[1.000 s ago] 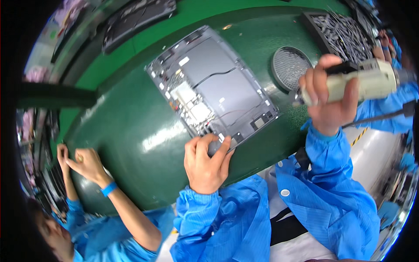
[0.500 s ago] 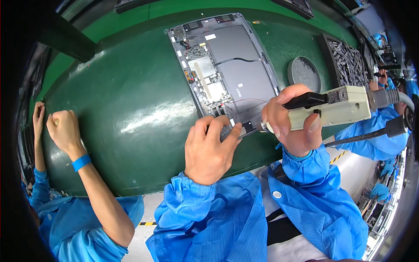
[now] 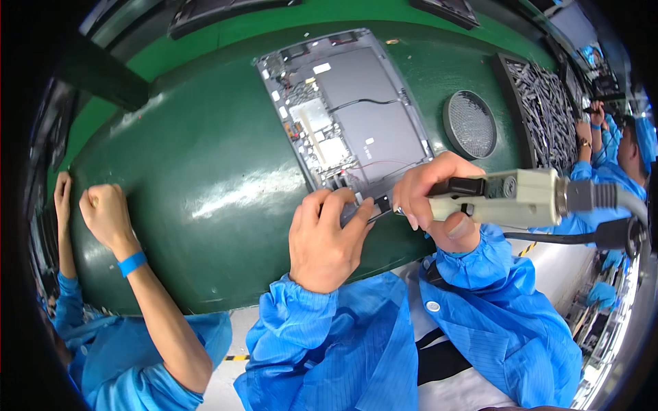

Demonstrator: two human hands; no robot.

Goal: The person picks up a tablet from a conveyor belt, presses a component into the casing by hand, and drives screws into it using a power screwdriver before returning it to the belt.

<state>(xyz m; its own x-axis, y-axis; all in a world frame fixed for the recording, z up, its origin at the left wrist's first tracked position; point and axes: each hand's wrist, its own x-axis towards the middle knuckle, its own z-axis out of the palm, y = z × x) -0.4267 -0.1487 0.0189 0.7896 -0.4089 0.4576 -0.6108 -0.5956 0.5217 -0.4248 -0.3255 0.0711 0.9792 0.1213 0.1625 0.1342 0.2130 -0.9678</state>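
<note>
An opened tablet [image 3: 384, 137] lies on the green table, its circuit board [image 3: 322, 130] and large grey battery area bare. At its near left corner my left hand [image 3: 325, 236] grips the edge with bent fingers and thumb. A dark grey bit shows between that thumb and forefinger; whether it is the casing or a loose part, I cannot tell. My right hand [image 3: 442, 198] is wrapped round a cream electric screwdriver [image 3: 528, 195] with a black lever, held nearly level. Its tip points left at the tablet's near edge, close to my left thumb; contact is unclear.
Right of the tablet sit a round mesh-patterned dish [image 3: 470, 125] and a black tray [image 3: 541, 113] full of small dark parts. A cable [image 3: 634, 202] trails from the screwdriver. At left, a co-worker's fist [image 3: 110, 212] rests over the table [image 3: 219, 260]; other people work at far right.
The screwdriver in my right hand has shifted left and tipped flatter, its tip now closer to my left thumb. My left hand stays at the tablet's corner. The whole view has shifted slightly.
</note>
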